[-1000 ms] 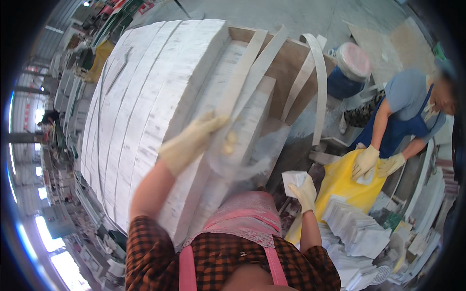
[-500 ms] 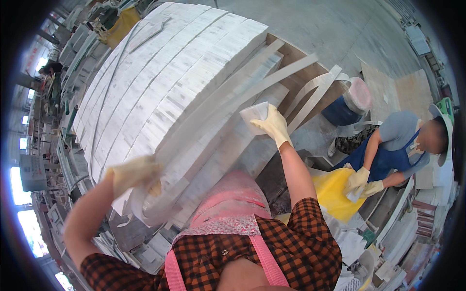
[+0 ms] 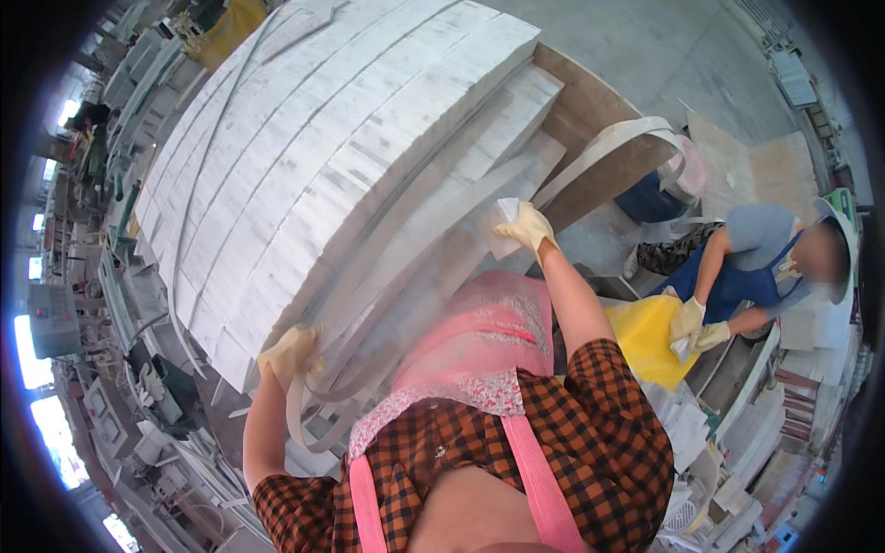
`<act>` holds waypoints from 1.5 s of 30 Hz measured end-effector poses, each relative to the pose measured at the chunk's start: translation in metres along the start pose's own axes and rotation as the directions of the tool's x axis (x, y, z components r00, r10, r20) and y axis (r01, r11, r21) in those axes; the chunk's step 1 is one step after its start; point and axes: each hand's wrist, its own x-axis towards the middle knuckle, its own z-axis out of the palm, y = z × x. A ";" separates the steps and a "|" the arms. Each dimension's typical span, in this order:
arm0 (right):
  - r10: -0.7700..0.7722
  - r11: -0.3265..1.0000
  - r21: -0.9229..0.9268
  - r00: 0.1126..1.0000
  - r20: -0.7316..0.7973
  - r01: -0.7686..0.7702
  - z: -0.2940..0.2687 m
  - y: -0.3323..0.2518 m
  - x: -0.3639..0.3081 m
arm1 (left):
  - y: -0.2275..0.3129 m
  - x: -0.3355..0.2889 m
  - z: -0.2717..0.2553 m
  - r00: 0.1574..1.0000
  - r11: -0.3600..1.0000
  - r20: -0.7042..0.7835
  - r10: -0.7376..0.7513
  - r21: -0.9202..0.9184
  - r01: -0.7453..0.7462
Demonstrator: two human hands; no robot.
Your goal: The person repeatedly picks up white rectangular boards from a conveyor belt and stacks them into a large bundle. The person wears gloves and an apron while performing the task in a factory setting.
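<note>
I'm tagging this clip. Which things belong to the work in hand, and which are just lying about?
In or beside the hands:
white piece, in the right hand
pale strip, at the left hand
stacked white slabs

Seemingly lying about:
blue drum
flat boards

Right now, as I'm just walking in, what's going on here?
Someone in a pink apron is at a stack of white blocks. The gloved right hand holds a white piece; the gloved left hand is at the stack's near end, by a looped pale strip, though blur hides whether it grips it. To the right, a co-worker's gloved hands hold a small white piece by a yellow sheet.
</note>
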 end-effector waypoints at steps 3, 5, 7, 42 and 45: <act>0.074 0.996 0.043 0.997 0.022 -0.074 0.016 0.020 0.012 | 0.016 -0.015 0.012 0.989 0.997 -0.142 0.035 -0.067 -0.045; 0.003 0.994 -0.114 1.000 0.031 0.001 0.021 0.030 0.015 | 0.035 -0.024 0.025 0.958 0.987 -0.236 0.163 0.050 -0.155; 0.002 0.993 -0.114 1.000 0.011 -0.001 0.023 0.035 0.021 | 0.063 -0.020 0.041 0.957 0.980 -0.218 0.193 0.100 -0.175; -0.060 0.997 -0.027 0.986 0.158 0.066 -0.105 -0.003 0.084 | 0.499 0.125 0.325 0.439 0.211 0.429 0.790 0.481 -0.851; -0.052 0.998 -0.036 0.983 0.178 0.059 -0.113 0.000 0.066 | 0.496 0.076 0.274 0.422 0.307 0.208 0.883 0.424 -0.852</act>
